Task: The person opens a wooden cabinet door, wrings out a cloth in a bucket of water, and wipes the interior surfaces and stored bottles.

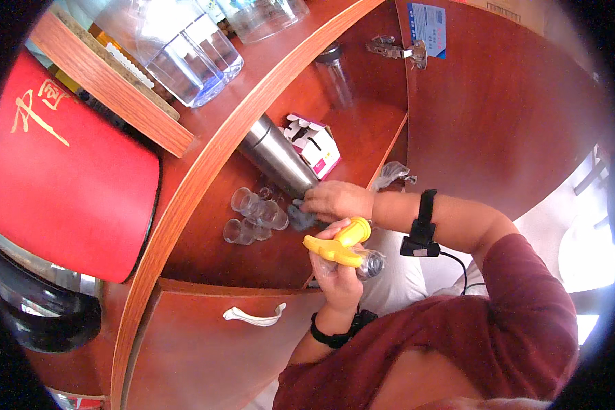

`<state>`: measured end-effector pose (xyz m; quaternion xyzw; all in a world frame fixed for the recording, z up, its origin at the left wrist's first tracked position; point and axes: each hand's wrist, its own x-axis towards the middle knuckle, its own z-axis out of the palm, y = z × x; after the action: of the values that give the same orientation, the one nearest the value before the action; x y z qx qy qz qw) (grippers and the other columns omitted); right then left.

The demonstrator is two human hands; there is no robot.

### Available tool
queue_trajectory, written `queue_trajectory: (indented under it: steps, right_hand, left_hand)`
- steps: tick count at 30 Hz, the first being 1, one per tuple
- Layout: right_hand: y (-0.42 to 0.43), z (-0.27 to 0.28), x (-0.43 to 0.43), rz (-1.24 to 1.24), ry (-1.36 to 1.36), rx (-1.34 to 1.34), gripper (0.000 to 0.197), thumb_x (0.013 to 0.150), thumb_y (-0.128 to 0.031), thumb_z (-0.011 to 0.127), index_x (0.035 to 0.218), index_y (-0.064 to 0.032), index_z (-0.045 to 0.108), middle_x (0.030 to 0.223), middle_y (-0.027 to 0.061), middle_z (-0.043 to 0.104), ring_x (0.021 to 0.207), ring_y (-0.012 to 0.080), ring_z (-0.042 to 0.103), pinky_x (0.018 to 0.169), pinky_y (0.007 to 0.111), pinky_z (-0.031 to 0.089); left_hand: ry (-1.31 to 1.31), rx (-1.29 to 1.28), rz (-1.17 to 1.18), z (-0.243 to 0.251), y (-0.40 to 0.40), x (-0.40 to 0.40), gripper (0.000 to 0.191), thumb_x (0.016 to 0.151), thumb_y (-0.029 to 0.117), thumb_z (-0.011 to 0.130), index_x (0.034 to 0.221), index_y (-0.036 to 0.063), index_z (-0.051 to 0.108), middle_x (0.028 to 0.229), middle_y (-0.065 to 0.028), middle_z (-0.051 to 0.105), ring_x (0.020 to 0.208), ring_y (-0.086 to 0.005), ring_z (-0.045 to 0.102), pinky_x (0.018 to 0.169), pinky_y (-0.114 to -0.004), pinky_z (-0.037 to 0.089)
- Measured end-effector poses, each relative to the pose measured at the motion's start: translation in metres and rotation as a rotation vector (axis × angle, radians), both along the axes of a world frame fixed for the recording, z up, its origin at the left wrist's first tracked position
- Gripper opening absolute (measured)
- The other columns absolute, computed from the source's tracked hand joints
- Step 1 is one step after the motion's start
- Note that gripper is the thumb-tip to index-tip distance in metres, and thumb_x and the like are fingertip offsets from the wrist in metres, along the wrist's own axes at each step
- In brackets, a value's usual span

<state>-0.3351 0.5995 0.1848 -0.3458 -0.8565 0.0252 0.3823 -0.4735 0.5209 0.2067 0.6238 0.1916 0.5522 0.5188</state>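
Observation:
My left hand [335,277] is closed around a yellow plastic object [338,246] with a flared round end and a winged handle. A clear plastic-wrapped item with a dark end [371,264] sticks out beside the same hand. My right hand [341,200], slightly blurred, reaches into the open cabinet with its fingers curled at a crumpled grey-blue thing [301,218], perhaps cloth or plastic film. Whether it grips this cannot be told. Just beyond the fingertips lies a stainless steel tumbler [284,159]. Several small clear cups [256,212] lie to the left of it.
Deeper in the cabinet are a white and magenta carton [315,146] and a clear dark-lidded bottle [335,72]. The hinged door [487,118] stands open at right. A curved wooden edge [200,189] bounds the opening; a white handle [256,316] juts out below.

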Motion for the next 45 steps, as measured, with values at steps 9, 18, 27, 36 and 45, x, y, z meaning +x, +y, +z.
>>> queue_trajectory:
  steps: [9,18,27,36,45]
  right_hand:
    - [-0.019,0.015,0.071,-0.700,0.580,-0.098,0.028,0.078,-0.010,0.048,0.103,-0.0001,0.049,0.095,0.0202,0.055,0.090,0.0331,0.053,0.078,0.036,0.043]
    - [0.079,0.046,0.143,-0.897,0.467,-0.056,0.073,0.070,-0.036,0.064,0.123,0.0019,0.031,0.123,0.0234,0.036,0.116,0.0323,0.034,0.094,0.035,0.032]
    - [0.122,0.059,0.132,-1.035,0.682,-0.226,0.074,0.056,-0.039,0.074,0.107,0.0027,0.041,0.103,0.0210,0.052,0.096,0.0314,0.052,0.083,0.036,0.042]
    - [0.042,0.091,0.139,-0.492,1.179,-0.303,0.051,0.070,-0.036,0.064,0.103,-0.0023,0.046,0.093,0.0090,0.055,0.085,0.0180,0.052,0.076,0.032,0.043]
    - [-0.022,0.056,0.144,0.360,1.469,-0.561,0.037,0.078,-0.038,0.051,0.102,-0.0102,0.047,0.091,0.0038,0.056,0.088,0.0199,0.054,0.081,0.042,0.041]
  left_hand:
    - [-0.091,-0.065,-0.146,0.002,0.021,0.020,0.029,0.078,-0.001,0.045,0.105,-0.0028,0.038,0.108,-0.0139,0.046,0.098,-0.0210,0.048,0.085,-0.030,0.040]
    - [0.046,-0.069,0.045,-0.009,0.038,0.028,0.025,0.078,-0.003,0.045,0.103,-0.0029,0.041,0.104,-0.0118,0.048,0.092,-0.0179,0.050,0.082,-0.027,0.040]
    - [0.121,0.155,0.367,-0.002,0.048,-0.006,0.024,0.076,-0.005,0.049,0.099,-0.0036,0.042,0.103,-0.0129,0.050,0.096,-0.0202,0.048,0.084,-0.031,0.039]
    - [0.701,0.251,0.699,-0.013,0.058,-0.012,0.030,0.073,0.007,0.052,0.099,-0.0034,0.042,0.094,-0.0213,0.048,0.088,-0.0366,0.048,0.077,-0.041,0.039]
    - [0.934,0.240,0.719,-0.012,0.061,0.000,0.034,0.074,0.014,0.051,0.106,0.0014,0.044,0.102,-0.0190,0.049,0.091,-0.0361,0.049,0.077,-0.042,0.041]
